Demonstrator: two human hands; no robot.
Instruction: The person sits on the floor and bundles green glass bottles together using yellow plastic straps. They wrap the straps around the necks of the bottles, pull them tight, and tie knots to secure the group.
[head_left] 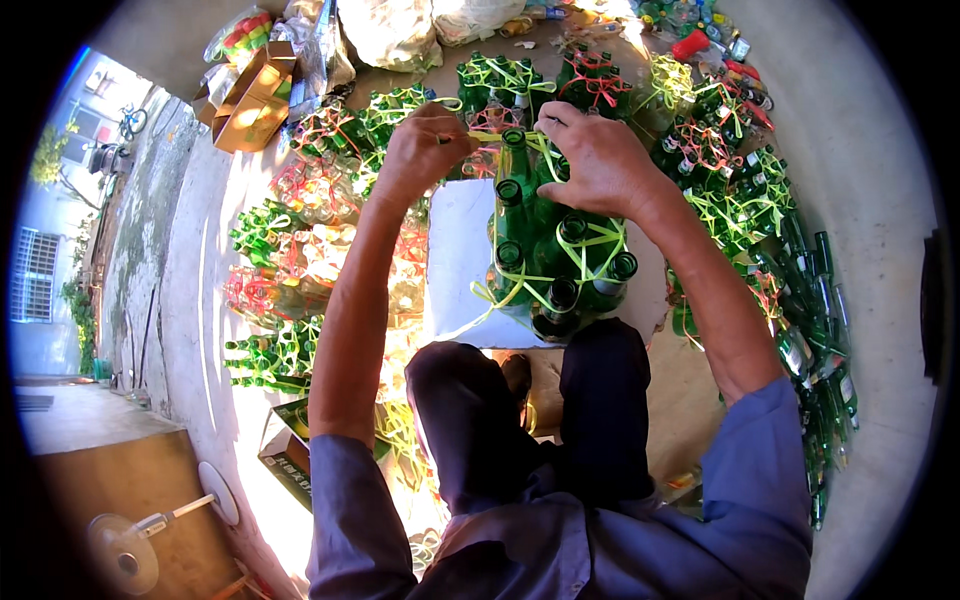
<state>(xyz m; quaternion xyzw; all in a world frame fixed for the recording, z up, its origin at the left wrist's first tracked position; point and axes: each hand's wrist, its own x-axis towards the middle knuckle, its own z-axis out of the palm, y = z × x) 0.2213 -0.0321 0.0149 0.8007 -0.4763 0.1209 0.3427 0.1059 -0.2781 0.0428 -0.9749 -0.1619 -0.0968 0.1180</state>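
Observation:
A cluster of green glass bottles (511, 215) stands upright on a white block (455, 250) in front of my knees. Yellow-green plastic strap (490, 137) loops around several of the necks, and a loose tail of it hangs over the block's near left side. At the far left of the cluster, my left hand (425, 150) is closed in a pinch on the strap. My right hand (603, 160) is curled over the far right bottles, its fingers closed on the same strap. The strap stretches between both hands; the right fingertips are partly hidden.
Strapped bundles of green bottles (495, 80) stand beyond the block and to both sides. Loose green bottles (825, 340) are heaped at the right wall. Cardboard boxes (255, 100) and stuffed bags (390, 30) sit at the back. A pedestal fan (135, 545) stands at lower left.

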